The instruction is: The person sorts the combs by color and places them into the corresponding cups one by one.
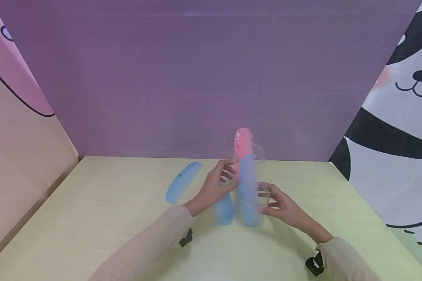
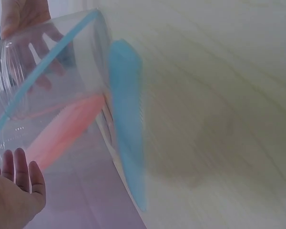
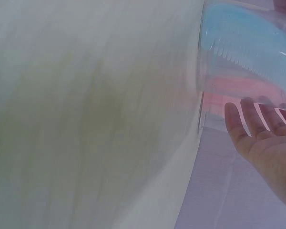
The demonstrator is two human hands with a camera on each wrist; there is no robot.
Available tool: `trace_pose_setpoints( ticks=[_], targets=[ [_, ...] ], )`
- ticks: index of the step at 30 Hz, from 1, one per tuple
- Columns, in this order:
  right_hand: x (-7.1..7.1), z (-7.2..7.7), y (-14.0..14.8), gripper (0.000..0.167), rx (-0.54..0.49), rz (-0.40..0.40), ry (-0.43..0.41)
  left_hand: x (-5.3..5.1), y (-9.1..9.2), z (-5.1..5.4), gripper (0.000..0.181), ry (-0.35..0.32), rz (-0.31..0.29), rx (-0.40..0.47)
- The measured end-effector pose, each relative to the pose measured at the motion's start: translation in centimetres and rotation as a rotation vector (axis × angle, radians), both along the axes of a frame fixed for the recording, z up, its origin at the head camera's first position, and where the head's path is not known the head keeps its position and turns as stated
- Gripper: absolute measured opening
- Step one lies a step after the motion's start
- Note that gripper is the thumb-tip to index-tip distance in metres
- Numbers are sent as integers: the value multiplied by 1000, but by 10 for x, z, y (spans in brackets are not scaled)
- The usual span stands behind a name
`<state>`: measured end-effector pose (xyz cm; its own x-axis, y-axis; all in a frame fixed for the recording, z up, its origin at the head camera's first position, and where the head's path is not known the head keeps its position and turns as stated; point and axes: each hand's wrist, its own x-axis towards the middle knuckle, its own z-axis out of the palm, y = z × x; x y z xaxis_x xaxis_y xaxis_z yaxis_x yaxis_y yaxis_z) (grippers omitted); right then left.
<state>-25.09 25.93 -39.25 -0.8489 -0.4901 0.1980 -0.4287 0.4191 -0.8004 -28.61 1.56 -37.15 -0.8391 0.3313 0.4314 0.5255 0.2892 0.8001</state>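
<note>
Two clear jars stand one behind the other in the head view. The rear jar (image 1: 261, 160) holds a pink comb (image 1: 243, 142), upright; a blue comb (image 1: 249, 195) leans inside the front jar (image 1: 263, 205). My right hand (image 1: 285, 208) grips the front jar's right side, thumb near the rim. Beside the jars on the left, my left hand (image 1: 214, 189) has loosely bent fingers around nothing. In the left wrist view, the left hand's fingers (image 2: 21, 171) are spread near the pink comb (image 2: 69, 129). The right wrist view shows the right hand (image 3: 267, 148) against the jar.
A blue comb (image 1: 183, 182) lies on the pale table (image 1: 102, 210), left of my left hand. Another blue comb (image 1: 224, 210) lies just left of the front jar, partly behind my left hand. A purple backdrop (image 1: 197, 78) rises behind the table.
</note>
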Motion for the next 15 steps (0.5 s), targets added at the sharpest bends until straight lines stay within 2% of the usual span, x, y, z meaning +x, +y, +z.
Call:
trace_pose_setpoints(
  ticks=[5,12,15],
  targets=[
    [0,-1,0,63,-4,-1,4,-6,-15,-7,48,27,10,8],
    [0,-1,1,63,-9,-9,3,-17,-41,-20,48,-14,39,-27],
    [1,0,0,62,0,-4,12,-23,-53,-26,49,-27,76,-70]
  ],
)
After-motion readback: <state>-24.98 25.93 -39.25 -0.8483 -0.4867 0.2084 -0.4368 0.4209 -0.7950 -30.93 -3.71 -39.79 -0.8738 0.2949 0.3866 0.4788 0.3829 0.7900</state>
